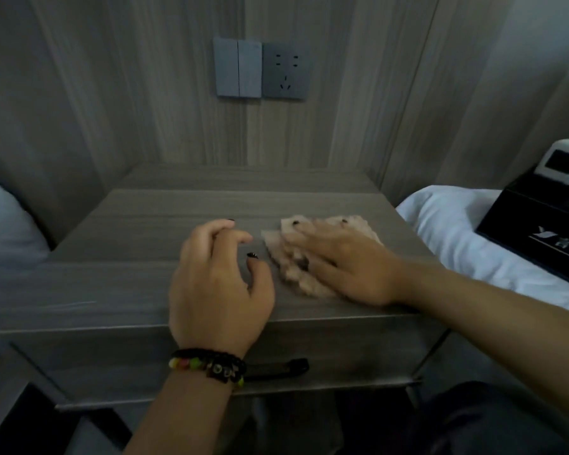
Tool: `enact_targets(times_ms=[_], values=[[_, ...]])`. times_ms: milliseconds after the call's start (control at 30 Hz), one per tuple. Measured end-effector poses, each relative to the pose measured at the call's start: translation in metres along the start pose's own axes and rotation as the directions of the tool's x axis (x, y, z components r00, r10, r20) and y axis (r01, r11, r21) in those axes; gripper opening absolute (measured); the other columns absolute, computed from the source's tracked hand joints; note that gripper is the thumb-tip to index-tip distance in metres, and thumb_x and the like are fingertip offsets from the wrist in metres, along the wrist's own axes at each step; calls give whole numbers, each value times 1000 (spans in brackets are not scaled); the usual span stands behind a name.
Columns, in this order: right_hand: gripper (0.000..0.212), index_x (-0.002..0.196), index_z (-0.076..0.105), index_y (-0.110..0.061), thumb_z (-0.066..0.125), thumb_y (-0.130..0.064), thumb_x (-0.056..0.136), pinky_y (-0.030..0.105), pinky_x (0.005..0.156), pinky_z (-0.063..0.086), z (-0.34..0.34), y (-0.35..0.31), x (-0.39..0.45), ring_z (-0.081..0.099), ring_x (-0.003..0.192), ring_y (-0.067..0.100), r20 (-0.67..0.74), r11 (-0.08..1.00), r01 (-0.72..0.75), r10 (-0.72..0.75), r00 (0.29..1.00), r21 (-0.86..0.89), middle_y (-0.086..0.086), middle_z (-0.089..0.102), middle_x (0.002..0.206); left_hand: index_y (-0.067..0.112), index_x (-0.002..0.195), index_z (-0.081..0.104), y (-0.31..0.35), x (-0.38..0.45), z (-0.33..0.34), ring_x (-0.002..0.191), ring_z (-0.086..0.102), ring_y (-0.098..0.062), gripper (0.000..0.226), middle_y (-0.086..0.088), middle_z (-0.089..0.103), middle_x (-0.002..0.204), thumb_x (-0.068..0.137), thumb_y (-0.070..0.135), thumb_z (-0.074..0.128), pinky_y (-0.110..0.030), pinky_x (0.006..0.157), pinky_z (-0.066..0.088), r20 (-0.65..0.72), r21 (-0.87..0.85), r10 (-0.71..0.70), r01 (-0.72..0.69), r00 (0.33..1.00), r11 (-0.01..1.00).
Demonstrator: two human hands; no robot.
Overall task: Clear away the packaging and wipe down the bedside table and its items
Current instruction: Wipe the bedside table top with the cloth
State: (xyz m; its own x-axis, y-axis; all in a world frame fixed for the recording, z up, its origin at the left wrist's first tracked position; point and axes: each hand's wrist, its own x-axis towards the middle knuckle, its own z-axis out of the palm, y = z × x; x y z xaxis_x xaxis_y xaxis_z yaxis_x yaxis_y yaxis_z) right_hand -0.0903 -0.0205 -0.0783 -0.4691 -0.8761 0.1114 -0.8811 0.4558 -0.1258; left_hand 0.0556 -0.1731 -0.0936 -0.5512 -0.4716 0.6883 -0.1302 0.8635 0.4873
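The bedside table is grey wood-grain with a drawer and a black handle at its front. A pale pink cloth lies flat on the top, right of centre. My right hand presses down on the cloth with fingers spread, and it looks blurred. My left hand hovers just left of the cloth, fingers loosely curled and apart, holding nothing. A beaded bracelet sits on my left wrist.
A white pillow lies left of the table. On the white bedding at the right stands a black box with a white device on it. A light switch and a socket are on the wall behind.
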Motion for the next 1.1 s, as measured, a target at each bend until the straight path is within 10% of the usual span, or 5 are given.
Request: enact_targets(times_ms=[233,467,867,1000,1100], values=[[55,146,38,-27,31,-52,98,26,119,17,-11,6,-42,25,144,4,-28,976,156,-153,988,149,-5,37,153,14,102,62,-10,1,-15,96,50,-7,22,-3,50,126,80,16,60,-21,68,37,-14,-135,-12,10,1000,991],[50,147,34,-35,30,-48,99,48,118,13,4,-13,53,23,145,28,-22,910,-411,413,911,59,2,26,159,13,108,61,-41,13,-33,102,57,-29,25,-4,46,129,83,15,59,-38,79,47,-45,-39,-150,148,988,988],[58,145,41,-28,24,-53,95,31,121,13,0,-56,19,24,145,10,-38,992,81,-77,996,98,-3,33,156,11,110,63,-97,19,-81,115,48,-30,26,-14,47,127,84,9,59,-35,98,37,-128,9,-313,317,941,948],[49,145,38,-31,30,-47,100,41,118,19,9,-41,81,30,142,24,-49,956,-292,294,955,39,0,33,156,15,110,63,-126,22,-96,114,50,-32,24,-15,52,123,87,15,54,-40,101,37,-208,-49,-479,480,853,876],[59,145,35,-32,24,-53,91,56,113,21,18,-72,118,29,140,35,-3,939,-345,345,939,-3,7,31,156,11,114,64,-135,28,-105,117,51,-26,27,-14,58,125,93,16,47,-28,95,35,-195,-399,-747,644,636,653]])
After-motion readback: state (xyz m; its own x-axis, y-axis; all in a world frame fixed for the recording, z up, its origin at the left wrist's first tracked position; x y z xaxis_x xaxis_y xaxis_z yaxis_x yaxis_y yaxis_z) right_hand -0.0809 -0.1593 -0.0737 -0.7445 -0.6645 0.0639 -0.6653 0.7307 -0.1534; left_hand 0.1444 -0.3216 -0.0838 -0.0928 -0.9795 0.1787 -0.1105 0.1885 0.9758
